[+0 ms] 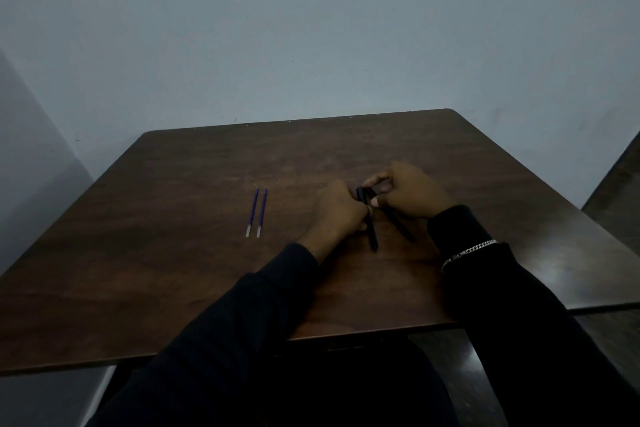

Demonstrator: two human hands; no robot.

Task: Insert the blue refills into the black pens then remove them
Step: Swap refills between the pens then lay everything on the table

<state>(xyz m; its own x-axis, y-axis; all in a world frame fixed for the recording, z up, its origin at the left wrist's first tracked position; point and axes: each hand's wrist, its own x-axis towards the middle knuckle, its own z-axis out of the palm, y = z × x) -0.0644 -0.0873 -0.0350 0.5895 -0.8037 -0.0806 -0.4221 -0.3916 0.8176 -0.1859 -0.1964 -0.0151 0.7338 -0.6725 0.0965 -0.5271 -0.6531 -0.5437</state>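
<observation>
Two black pens (372, 232) getting gripped at their top ends, left hand (341, 210) curled tight around one, right hand (408, 194) pinching the other pen (403, 227), barrels angling back toward the body. Probably still opening the caps, nothing loaded yet. Two blue refills (256, 213) lying side by side, well left of the left hand, untouched on the table (173, 270). Next up, likely reaching for one and lining it up. No readable branding anywhere, too dark.

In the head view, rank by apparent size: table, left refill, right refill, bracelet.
1. Table, by far the largest.
2. Left refill and right refill, alike.
3. Bracelet: close to the refills, too unsure to rank.
</observation>
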